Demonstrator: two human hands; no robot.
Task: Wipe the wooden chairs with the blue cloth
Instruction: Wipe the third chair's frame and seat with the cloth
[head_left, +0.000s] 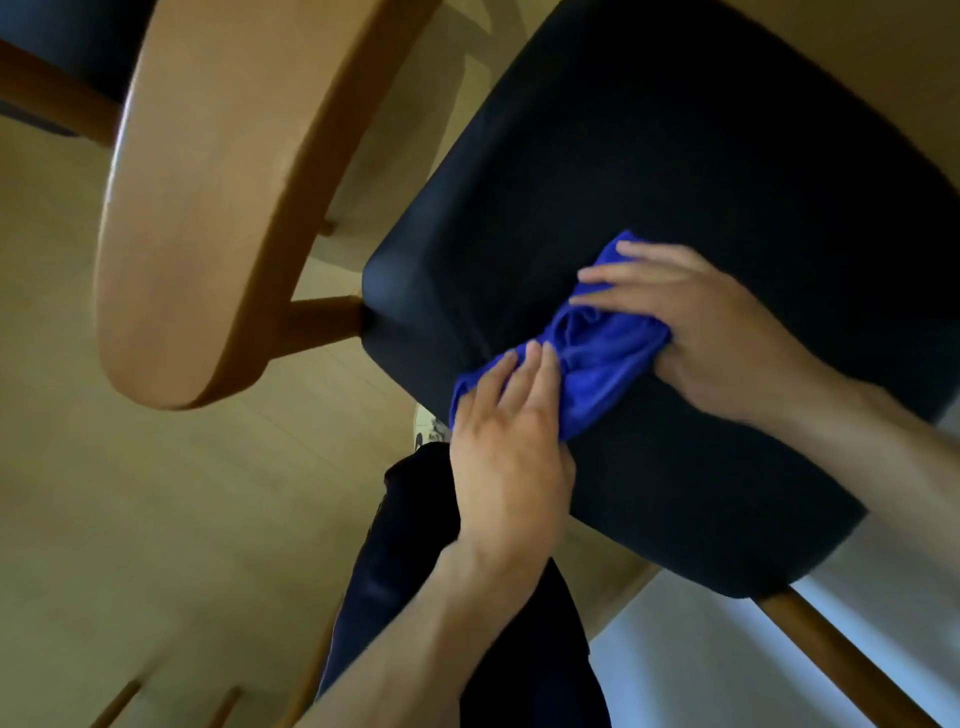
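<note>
Hands: two, both mine, both on the cloth
Left hand (506, 441): lies flat on the near left end of the cloth, fingers straight and close together, pressing it down on the seat edge
Right hand (696, 322): lies over the far right end of the cloth, fingers stretched out and slightly spread across its top, thumb tucked against the cloth's right side; whether the thumb nips the fabric I cannot tell
Cloth (587, 358): one, blue, bunched into a rumpled strip between my two hands, lying on the seat near its front left edge
Seat (675, 156): one dark padded seat right under my hands, wide and rounded at the corners
Chairs: two in view; the one I lean over, with a curved wooden backrest (208, 208) at the left joined to the seat by a short wooden rail, and a second chair (57, 73) at the top left corner, dark seat on a wooden frame
Leg (841, 660): one wooden chair leg shows at the lower right under the seat
Floor (130, 519): pale wood boards
My own leg (410, 545): one, in dark trousers, beside the seat's near edge
</note>
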